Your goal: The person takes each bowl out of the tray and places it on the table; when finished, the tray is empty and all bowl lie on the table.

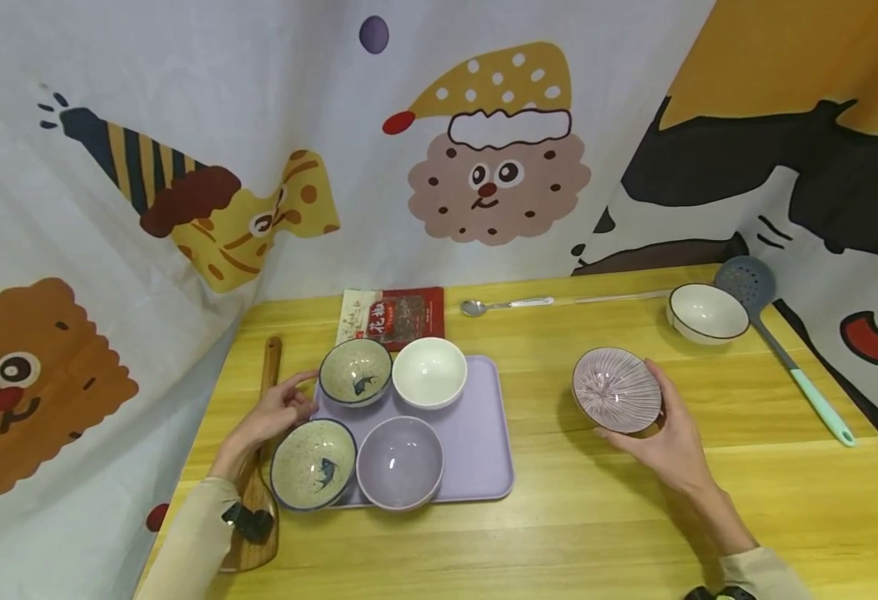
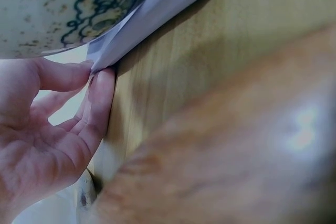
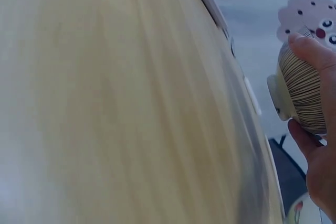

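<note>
My left hand (image 1: 282, 410) is at the left edge of a lilac tray (image 1: 489, 433); thumb and fingertips pinch the tray's rim (image 2: 123, 40) in the left wrist view. On the tray sit two speckled bowls with blue fish, one at the back (image 1: 354, 372) and one at the front (image 1: 313, 465). A white bowl (image 1: 429, 373) and a purple bowl (image 1: 401, 463) stand beside them. Over to the right, my right hand (image 1: 671, 437) holds a striped bowl (image 1: 617, 390) by its side, raised above the table, its inside facing the head camera.
A wooden spatula (image 1: 262, 517) lies under my left forearm. Behind the tray are a red spice packet (image 1: 408, 315) and a spoon (image 1: 506, 306). Far right, a white bowl with dark rim (image 1: 707, 314) stands next to a grey slotted skimmer (image 1: 746, 283). A printed curtain (image 1: 378, 167) hangs behind the table.
</note>
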A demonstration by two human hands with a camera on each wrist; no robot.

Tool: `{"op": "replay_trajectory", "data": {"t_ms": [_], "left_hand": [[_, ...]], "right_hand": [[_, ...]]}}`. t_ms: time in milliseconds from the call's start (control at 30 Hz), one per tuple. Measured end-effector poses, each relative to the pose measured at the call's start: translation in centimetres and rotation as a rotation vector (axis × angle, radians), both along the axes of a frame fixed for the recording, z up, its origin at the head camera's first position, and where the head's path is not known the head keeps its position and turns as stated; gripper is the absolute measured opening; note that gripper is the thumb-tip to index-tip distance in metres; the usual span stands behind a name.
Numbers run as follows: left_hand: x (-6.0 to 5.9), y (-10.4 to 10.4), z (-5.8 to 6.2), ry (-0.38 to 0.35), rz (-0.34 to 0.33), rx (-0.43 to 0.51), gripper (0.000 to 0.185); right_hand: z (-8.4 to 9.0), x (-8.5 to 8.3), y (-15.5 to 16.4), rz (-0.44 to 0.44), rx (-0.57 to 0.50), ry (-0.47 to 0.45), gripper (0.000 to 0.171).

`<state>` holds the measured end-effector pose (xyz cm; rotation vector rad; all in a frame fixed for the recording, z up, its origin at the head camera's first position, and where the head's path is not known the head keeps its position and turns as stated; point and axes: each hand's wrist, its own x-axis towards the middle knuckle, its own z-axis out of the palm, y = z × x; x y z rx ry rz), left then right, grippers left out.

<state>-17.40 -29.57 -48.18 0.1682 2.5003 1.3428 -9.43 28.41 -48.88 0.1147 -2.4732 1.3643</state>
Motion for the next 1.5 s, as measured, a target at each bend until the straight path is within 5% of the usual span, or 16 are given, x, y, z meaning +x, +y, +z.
{"op": "replay_trajectory", "data": {"t_ms": [267, 933, 1200, 1500], "left_hand": [[0.2, 0.1, 0.3, -0.008, -0.011, -0.002, 0.065], [0.0, -0.1, 0.1, 0.004, -0.016, 0.007, 0.064], [0.0, 0.0, 0.2, -0.003, -0.002, -0.006, 0.063], [0.3, 0.3, 0.4, 0.003, -0.014, 0.025, 0.063]], "right_hand": [[0.1, 0.3, 2.7, -0.141, -0.010, 0.035, 0.122], [0.2, 1.0, 8.1, -0.570, -0.029, -0.047, 0.109], [0.5, 0.8, 10.7, -0.629, -0.024, -0.210, 0.116], [0.7, 0.7, 12.3, -0.629, -0.017, -0.273, 0.115]]}}
